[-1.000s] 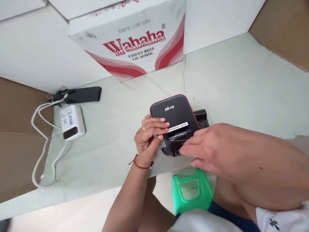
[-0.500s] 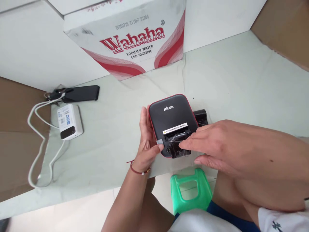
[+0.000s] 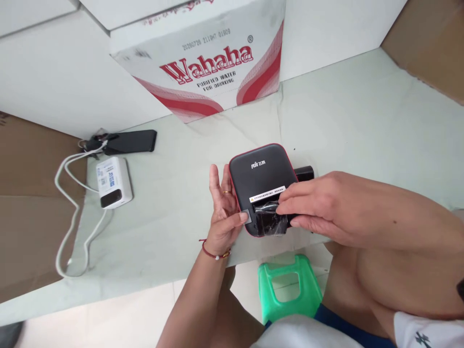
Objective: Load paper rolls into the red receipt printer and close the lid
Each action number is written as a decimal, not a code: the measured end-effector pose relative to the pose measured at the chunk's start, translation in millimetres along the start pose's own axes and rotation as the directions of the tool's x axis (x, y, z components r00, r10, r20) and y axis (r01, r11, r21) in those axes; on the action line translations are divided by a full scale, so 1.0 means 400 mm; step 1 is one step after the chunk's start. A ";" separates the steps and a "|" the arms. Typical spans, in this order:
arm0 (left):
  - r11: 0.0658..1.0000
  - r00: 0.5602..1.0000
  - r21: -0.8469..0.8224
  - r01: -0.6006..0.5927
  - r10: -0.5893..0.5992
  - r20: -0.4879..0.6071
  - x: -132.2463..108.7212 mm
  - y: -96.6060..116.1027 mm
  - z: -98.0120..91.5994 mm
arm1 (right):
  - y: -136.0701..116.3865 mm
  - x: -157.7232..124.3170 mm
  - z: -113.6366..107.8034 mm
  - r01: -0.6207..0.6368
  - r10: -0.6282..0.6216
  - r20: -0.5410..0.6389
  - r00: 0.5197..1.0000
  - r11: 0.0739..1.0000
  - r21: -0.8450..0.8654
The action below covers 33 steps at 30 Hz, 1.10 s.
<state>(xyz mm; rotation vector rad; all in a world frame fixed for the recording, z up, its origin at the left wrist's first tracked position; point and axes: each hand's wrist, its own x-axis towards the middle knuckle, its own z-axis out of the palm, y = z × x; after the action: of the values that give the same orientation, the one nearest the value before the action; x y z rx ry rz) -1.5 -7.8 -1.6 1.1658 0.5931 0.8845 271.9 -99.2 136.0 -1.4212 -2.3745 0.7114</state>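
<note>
A small black device with a red rim (image 3: 263, 171) lies on the pale cloth-covered table (image 3: 362, 121) near its front edge. My left hand (image 3: 223, 212) rests against the device's left side, fingers stretched up and the thumb pressing a grey tab at the front left corner. My right hand (image 3: 311, 205) comes in from the right with its fingers pinched on a shiny piece of clear plastic wrap (image 3: 268, 212) at the device's front slot. A black block (image 3: 304, 172) lies behind the device, partly hidden.
A white Wahaha water carton (image 3: 203, 58) stands at the back. At the left lie a black phone (image 3: 132, 141), a white power bank (image 3: 112, 182) and a looping white cable (image 3: 68, 212). A green plastic stool (image 3: 288, 290) sits below the table's edge by my knees.
My left hand came off the device's top and opened against its left side, thumb on the front corner. My right hand slid left and up onto the wrap at the slot.
</note>
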 end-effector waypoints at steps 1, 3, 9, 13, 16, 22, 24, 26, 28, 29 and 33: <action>1.000 1.000 -0.004 0.001 -0.001 0.005 -0.001 -0.004 -0.003 | 0.003 -0.005 0.001 0.013 -0.013 0.005 1.000 1.000 0.019; 1.000 1.000 -0.029 0.011 -0.010 0.018 -0.001 -0.010 -0.006 | 0.008 -0.014 -0.001 0.027 -0.027 0.008 1.000 0.997 0.069; 0.999 1.000 -0.033 0.004 -0.004 0.007 0.003 -0.024 0.001 | 0.017 -0.011 -0.013 0.023 -0.023 -0.007 1.000 0.992 0.121; 1.000 1.000 -0.023 0.002 -0.002 -0.006 -0.008 -0.032 0.026 | 0.005 0.052 -0.014 -0.115 0.124 -0.102 0.987 0.989 0.098; 1.000 1.000 -0.010 0.001 -0.002 -0.028 -0.015 -0.028 0.046 | -0.021 0.121 -0.007 -0.338 0.331 -0.128 0.935 0.941 -0.036; 0.997 0.997 -0.079 0.025 -0.031 -0.074 -0.014 -0.016 0.054 | -0.068 0.216 0.010 -0.490 0.526 0.089 0.846 0.832 -0.261; 0.993 0.996 -0.120 0.025 -0.035 -0.079 -0.012 -0.013 0.055 | -0.075 0.230 0.012 -0.525 0.577 0.120 0.808 0.797 -0.299; 0.989 0.996 -0.148 0.025 -0.037 -0.078 -0.011 -0.009 0.057 | -0.079 0.239 0.013 -0.546 0.609 0.130 0.782 0.771 -0.329; 0.987 0.996 -0.160 0.034 -0.046 -0.077 -0.009 -0.003 0.058 | -0.080 0.244 0.015 -0.545 0.615 0.125 0.779 0.762 -0.349; 0.987 0.996 -0.160 0.035 -0.048 -0.079 -0.008 0.001 0.058 | -0.080 0.246 0.017 -0.538 0.610 0.120 0.784 0.763 -0.358; 0.988 0.994 -0.149 0.037 -0.053 -0.099 -0.006 0.015 0.054 | -0.071 0.250 0.032 -0.513 0.576 0.089 0.813 0.780 -0.360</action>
<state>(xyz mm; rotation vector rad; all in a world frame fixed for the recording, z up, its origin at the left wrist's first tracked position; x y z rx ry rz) 12.6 -20.5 10.7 0.9747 0.6248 0.9378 197.2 -26.0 139.8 -2.3461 -2.2905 0.6288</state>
